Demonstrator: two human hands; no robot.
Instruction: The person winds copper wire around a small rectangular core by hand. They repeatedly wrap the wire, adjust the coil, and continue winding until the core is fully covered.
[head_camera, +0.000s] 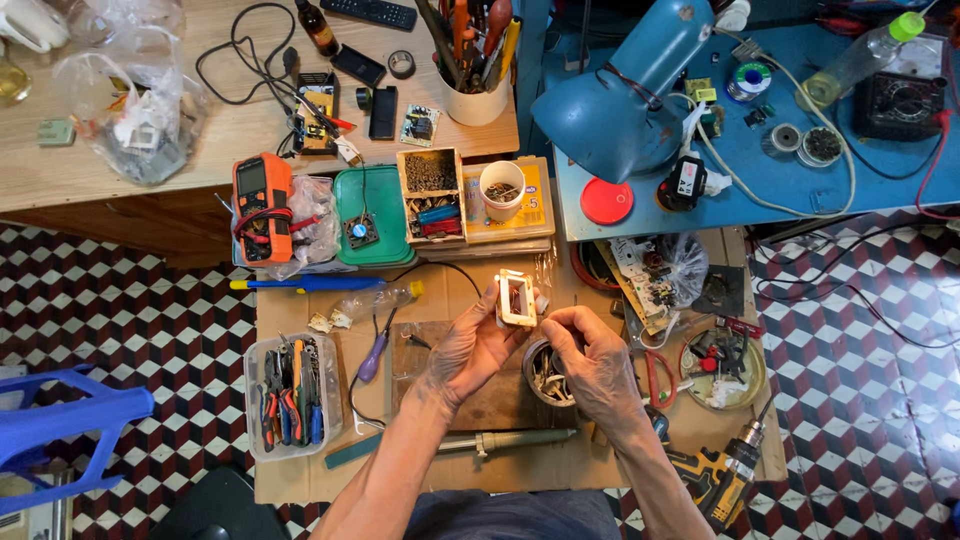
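Holding small white rectangular plastic frame (517, 299) pinched in my left hand (478, 345); my right hand (592, 358) curled empty over round tin of metal pieces (545, 375).

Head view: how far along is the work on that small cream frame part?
Done: nothing looks finished; tools lie spread over the cardboard mat. In hand: the left hand holds the cream rectangular frame part upright, while the right hand pinches something small beside it, above a round tin of small parts. Left: the tin looks well filled; the soldering iron and purple-handled tool lie untouched.
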